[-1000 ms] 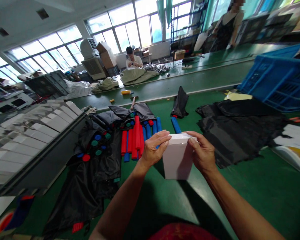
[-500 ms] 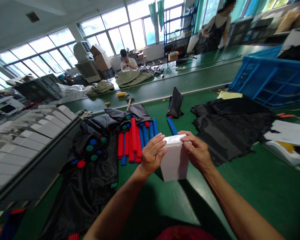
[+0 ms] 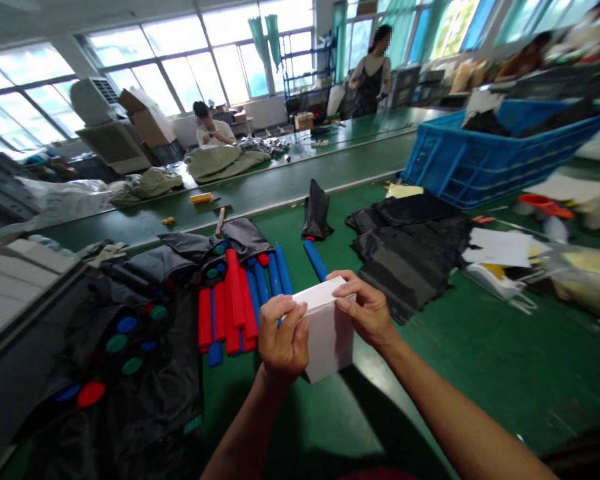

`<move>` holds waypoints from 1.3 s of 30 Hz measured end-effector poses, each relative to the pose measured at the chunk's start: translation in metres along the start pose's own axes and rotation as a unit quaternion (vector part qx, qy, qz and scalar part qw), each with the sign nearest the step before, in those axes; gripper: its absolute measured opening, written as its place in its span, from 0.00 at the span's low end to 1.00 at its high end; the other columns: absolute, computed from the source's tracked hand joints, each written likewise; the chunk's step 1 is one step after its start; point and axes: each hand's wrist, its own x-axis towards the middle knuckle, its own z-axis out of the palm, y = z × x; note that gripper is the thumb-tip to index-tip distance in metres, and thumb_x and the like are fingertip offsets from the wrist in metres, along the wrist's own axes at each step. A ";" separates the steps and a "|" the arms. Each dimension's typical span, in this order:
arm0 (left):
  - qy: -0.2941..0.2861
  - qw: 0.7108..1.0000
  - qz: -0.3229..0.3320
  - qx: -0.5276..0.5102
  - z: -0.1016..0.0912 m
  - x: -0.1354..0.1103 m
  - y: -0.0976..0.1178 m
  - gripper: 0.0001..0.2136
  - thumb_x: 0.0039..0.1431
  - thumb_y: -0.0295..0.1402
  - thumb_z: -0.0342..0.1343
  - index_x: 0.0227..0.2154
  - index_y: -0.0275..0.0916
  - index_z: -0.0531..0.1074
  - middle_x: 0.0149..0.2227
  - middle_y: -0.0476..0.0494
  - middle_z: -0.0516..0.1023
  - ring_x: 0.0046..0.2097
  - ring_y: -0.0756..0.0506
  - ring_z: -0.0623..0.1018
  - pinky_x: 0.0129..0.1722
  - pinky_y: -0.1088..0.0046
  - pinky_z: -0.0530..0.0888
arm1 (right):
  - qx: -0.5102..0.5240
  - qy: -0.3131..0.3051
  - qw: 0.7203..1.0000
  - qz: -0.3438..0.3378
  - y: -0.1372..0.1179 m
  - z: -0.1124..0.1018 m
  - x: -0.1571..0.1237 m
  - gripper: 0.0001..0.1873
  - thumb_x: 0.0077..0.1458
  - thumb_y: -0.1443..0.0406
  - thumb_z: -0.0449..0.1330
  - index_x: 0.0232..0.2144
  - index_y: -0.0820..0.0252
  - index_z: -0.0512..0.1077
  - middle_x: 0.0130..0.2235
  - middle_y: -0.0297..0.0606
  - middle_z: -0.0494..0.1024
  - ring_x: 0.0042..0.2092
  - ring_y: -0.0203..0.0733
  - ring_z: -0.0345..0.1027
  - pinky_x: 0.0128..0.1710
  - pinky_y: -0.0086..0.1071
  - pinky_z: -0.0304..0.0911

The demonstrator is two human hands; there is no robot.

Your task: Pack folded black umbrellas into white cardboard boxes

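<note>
Green table (image 3: 475, 360), cluttered. Left: dark bags (image 3: 175, 353) with round coloured ends poking out, white cartons (image 3: 17, 290) past them. Red rods (image 3: 235, 293) and blue rods (image 3: 283, 270) lie just beyond the left hand (image 3: 284, 337). Small black pouch (image 3: 317, 208) (blue rod at its mouth) behind the box. Right: black cloth pile (image 3: 407, 260), blue crate (image 3: 473, 167) farther back. White box (image 3: 330, 343) stands upright between the hands; left hand grips its top left edge, right hand (image 3: 367, 310) pinches the top right.
</note>
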 end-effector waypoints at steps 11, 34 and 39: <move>0.103 0.990 0.049 -0.086 0.017 -0.019 -0.027 0.04 0.50 0.28 0.62 0.29 0.41 0.73 0.31 0.46 0.75 0.35 0.44 0.78 0.36 0.61 0.79 | -0.038 0.030 0.999 -0.012 -0.008 0.010 0.008 0.09 0.51 0.58 0.66 0.28 0.57 0.75 0.41 0.42 0.76 0.44 0.44 0.68 0.44 0.39 0.61; 0.105 0.974 -0.144 -0.139 0.015 -0.022 -0.016 0.24 0.53 0.30 0.60 0.52 0.39 0.60 0.47 0.38 0.65 0.49 0.42 0.71 0.45 0.58 0.77 | -0.498 -0.090 0.828 -0.241 -0.024 0.034 0.011 0.26 0.53 0.64 0.59 0.54 0.40 0.70 0.50 0.33 0.76 0.56 0.58 0.59 0.54 0.56 0.49; 0.087 0.976 -0.127 -0.156 0.011 -0.014 -0.019 0.16 0.55 0.26 0.58 0.46 0.38 0.65 0.46 0.39 0.69 0.47 0.43 0.74 0.44 0.60 0.77 | -0.485 -0.115 0.829 -0.253 -0.018 0.032 0.006 0.27 0.53 0.65 0.57 0.56 0.43 0.68 0.48 0.33 0.78 0.52 0.55 0.64 0.53 0.54 0.49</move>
